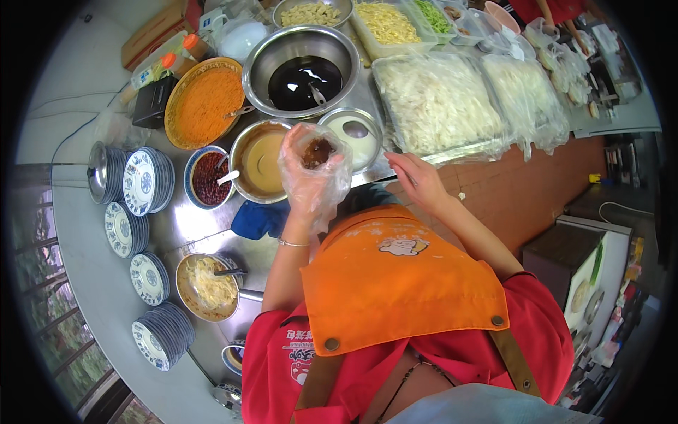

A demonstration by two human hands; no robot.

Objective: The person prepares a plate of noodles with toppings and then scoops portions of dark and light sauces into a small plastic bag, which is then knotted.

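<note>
My left hand (312,177) holds up a clear plastic bag (341,159), its mouth spread, with dark brown contents showing inside. The plastic covers much of that hand. Behind it are a steel bowl of tan sauce (265,161) and a bowl of white granules (363,151) with a round metal piece in it. My right hand (416,177) is bare and empty, fingers loosely extended, by the corner of a plastic-covered tray of pale flat noodles (442,100). Farther back stands a large steel bowl of dark liquid (304,79) with a ladle.
At left are a bowl of orange powder (204,103), a bowl of red chili (212,177), stacked patterned plates (145,180) and a bowl of noodles (209,286). A tub of yellow shreds (389,24) stands at the back. Another person's arm (545,10) shows at upper right.
</note>
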